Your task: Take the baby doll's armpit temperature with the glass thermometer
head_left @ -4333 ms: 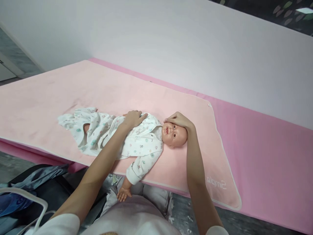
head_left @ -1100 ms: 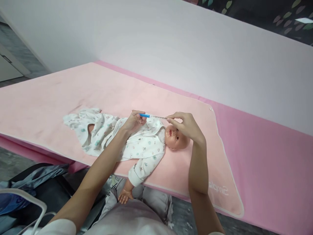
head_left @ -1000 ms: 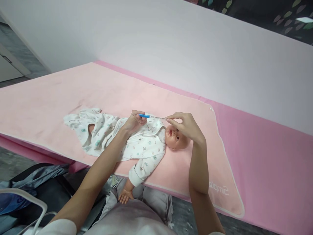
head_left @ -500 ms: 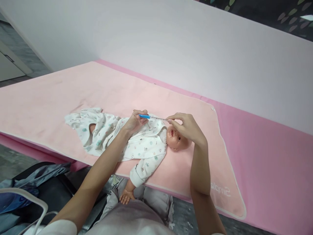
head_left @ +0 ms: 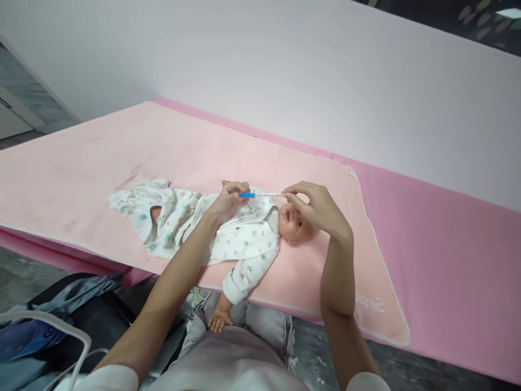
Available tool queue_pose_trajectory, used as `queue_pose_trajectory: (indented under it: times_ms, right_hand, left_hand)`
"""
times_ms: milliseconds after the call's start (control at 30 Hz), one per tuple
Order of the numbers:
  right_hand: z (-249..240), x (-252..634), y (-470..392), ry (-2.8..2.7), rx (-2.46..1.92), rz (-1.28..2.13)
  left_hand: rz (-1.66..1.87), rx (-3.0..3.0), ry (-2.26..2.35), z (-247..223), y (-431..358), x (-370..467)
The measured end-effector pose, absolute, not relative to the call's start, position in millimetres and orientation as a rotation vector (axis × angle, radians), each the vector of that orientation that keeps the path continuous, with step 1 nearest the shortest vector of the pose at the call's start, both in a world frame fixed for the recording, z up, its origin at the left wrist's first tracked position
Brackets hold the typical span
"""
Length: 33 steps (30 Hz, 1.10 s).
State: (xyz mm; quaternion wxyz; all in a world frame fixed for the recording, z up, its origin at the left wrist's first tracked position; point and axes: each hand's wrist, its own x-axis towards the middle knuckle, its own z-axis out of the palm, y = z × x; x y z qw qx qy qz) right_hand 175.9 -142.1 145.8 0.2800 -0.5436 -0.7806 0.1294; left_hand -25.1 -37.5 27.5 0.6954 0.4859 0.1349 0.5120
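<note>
A glass thermometer (head_left: 271,194) with a blue end is held level above the doll's chest. My left hand (head_left: 231,202) is closed on its blue end. The fingertips of my right hand (head_left: 315,205) pinch the other, thin end, over the doll's head. The baby doll (head_left: 291,225) lies on its back, its head to the right and its mouth open. It wears a white patterned outfit (head_left: 244,236) with loose, rumpled legs at the left. One doll arm hangs over the near edge of the bed, its hand (head_left: 220,319) by my lap.
A pale pink mat (head_left: 81,163) lies over a darker pink sheet (head_left: 448,260). Behind stands a white wall (head_left: 264,70). At the lower left are a black chair (head_left: 109,312) with clothes on it and a white curved tube (head_left: 52,321).
Both hands and the thermometer have shifted slightly to the right in view. The thermometer has turned a little and now looks more level. The camera view has moved slightly.
</note>
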Motion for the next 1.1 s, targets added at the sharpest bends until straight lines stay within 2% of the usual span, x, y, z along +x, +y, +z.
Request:
queue_pose_trajectory:
  times_ms: [233, 533, 700, 1100]
  right_hand:
    - [141, 186, -206, -1.886, -1.636, 0.123]
    - [21, 158, -302, -1.328, -1.968, 0.018]
    - [-18, 111, -318, -1.398, -2.222, -0.030]
    - [-45, 98, -298, -1.223, -2.429, -0.198]
  left_hand:
    - [0.815, 1.647, 0.632, 27, -47, -16]
    - [0.653, 1.958, 0.537, 28, -56, -14]
    - [0.650, 1.967, 0.518, 25, -55, -14]
    - [0.710, 1.938, 0.492, 21, -57, -13]
